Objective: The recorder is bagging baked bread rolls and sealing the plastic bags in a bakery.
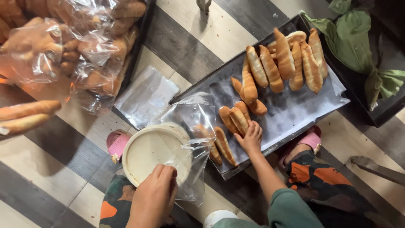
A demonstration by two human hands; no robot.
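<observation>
At the far left, bagged bread rolls (63,46) are piled on the striped floor (38,177). A clear plastic bag (192,139) is pinched by the fingers of the left hand (154,196), clamped on its edge over a white round tub (149,152). Further right, the right hand (252,137) is laid with fingers spread apart on loose bread rolls (236,120) in a dark lined tray (295,109). A green cloth (354,38) is seen beyond.
</observation>
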